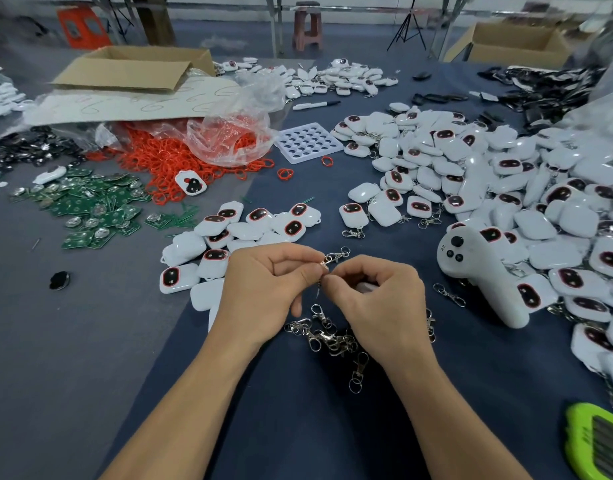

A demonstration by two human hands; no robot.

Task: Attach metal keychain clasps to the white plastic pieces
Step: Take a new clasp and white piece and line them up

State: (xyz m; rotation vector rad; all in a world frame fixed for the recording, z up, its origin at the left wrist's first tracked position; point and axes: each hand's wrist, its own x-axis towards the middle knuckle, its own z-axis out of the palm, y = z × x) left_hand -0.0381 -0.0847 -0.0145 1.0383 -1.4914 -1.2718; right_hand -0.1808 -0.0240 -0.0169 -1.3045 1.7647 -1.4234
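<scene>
Blue-clothed worktable, viewed from above. Left of and beyond my left hand point(263, 289) lie white plastic pieces point(229, 233) that seem unclasped. Its thumb and forefinger pinch a metal clasp point(334, 257). My right hand point(377, 292), fingers curled, pinches the clasp's lower ring, and something white barely shows beneath it. Spare clasps point(329, 337) lie between the wrists, with a finished heap point(506, 188) right of the right hand. I judge the ring must be held steady, spread, and threaded fully before I let go.
</scene>
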